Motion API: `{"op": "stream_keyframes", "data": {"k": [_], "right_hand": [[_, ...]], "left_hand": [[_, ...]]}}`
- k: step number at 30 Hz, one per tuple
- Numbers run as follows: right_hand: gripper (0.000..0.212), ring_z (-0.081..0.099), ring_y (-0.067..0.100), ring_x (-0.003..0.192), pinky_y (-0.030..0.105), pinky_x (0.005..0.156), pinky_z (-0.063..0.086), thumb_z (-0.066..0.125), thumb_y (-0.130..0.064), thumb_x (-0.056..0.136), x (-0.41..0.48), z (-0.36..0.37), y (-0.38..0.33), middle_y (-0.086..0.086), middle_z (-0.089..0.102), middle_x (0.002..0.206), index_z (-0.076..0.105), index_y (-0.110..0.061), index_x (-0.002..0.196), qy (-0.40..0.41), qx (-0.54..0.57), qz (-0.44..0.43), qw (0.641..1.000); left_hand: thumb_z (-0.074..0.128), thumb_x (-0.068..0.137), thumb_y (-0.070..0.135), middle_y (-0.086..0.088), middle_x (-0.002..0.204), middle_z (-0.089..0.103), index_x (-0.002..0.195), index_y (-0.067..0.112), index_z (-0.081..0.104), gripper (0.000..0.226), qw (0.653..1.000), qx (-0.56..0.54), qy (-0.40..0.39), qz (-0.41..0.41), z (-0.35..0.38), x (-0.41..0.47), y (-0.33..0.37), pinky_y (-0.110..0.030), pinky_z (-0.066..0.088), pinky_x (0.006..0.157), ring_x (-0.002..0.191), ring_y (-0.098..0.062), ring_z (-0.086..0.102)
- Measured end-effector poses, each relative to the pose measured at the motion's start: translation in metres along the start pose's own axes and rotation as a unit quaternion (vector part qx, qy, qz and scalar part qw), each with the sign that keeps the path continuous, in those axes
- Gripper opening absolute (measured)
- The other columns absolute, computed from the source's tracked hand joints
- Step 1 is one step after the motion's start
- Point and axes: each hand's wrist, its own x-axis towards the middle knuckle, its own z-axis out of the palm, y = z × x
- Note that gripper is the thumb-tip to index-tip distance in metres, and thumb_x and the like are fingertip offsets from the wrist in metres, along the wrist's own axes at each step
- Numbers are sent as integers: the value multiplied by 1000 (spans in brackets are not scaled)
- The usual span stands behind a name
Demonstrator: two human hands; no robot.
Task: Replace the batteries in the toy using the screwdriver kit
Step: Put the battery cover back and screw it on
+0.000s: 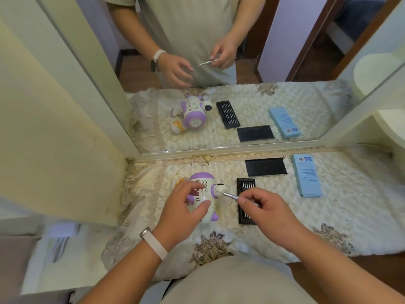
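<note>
silver screwdriver [230,195] in right hand [271,213], beside toy [205,183]

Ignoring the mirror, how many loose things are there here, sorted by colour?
Purple and white: 1, the toy
Black: 2, the bit tray and the sleeve
Blue: 1, the box
Silver: 1, the screwdriver
Total: 5

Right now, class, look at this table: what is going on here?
A person stands at a cloth-covered table facing a mirror. The left hand hovers over the purple-and-white toy, not gripping it. The right hand pinches a slim screwdriver, tip towards the toy. The open bit case lies beside the toy.
</note>
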Motion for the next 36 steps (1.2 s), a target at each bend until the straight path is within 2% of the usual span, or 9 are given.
{"op": "stream_keyframes", "data": {"k": [2,6,9,14,18,26,30,32,36], "right_hand": [[15,43,1,48,12,48,37,62,-15,92,0,-2,1,-7,50,56,69,-19,79,18,9,9,1000],[14,41,4,53,13,51,36,62,-17,92,1,-4,3,-1,51,62,70,-18,80,37,16,23,999],[15,44,2,54,13,54,38,62,-18,92,0,-7,5,-10,53,59,70,-21,79,47,13,23,999],[15,49,-4,55,8,55,38,62,-17,93,-4,-17,10,-20,56,57,70,-21,81,43,-10,23,999],[14,47,-3,54,8,55,37,62,-18,92,-4,-29,12,-20,54,56,70,-21,81,25,-29,25,999],[14,44,-2,53,9,53,35,63,-22,92,4,-64,20,-18,51,56,70,-23,80,-14,-47,23,999],[16,43,-2,54,11,54,36,63,-25,91,13,-80,21,-19,51,57,69,-28,77,-20,-52,16,998],[17,42,-1,54,12,53,35,63,-25,91,19,-86,18,-19,49,56,68,-28,75,-26,-50,6,998],[19,42,-1,54,13,55,36,63,-23,92,33,-95,6,-19,50,56,67,-29,74,-45,-57,-28,997]], "left_hand": [[59,76,52,18,112,49,113,29,60,44,992,122,18,12,8,-10,-14,-13,39,88,105,-3,50],[53,78,64,0,125,48,129,25,56,65,955,296,10,10,37,-27,-43,-34,45,91,113,-19,47],[53,78,64,-7,131,49,129,27,57,63,939,343,9,-3,51,-26,-57,-46,48,92,116,-29,49],[63,74,61,-9,140,43,133,28,47,70,920,390,27,7,69,-22,-70,-52,49,91,118,-31,49],[83,64,52,-15,143,47,134,24,45,85,923,384,35,-12,84,-18,-69,-54,50,90,118,-38,57],[93,54,24,-21,137,52,126,16,55,82,926,369,73,-25,87,9,-70,-52,54,84,106,-43,62],[88,55,21,-23,133,55,125,14,57,77,930,350,109,-8,83,20,-60,-48,55,76,94,-40,66],[76,64,28,-19,134,55,125,15,58,65,936,321,145,-19,78,23,-52,-46,55,74,90,-37,65],[57,69,48,-9,140,48,133,16,56,72,947,227,217,-67,67,24,-27,-39,52,85,114,-30,58]]}}
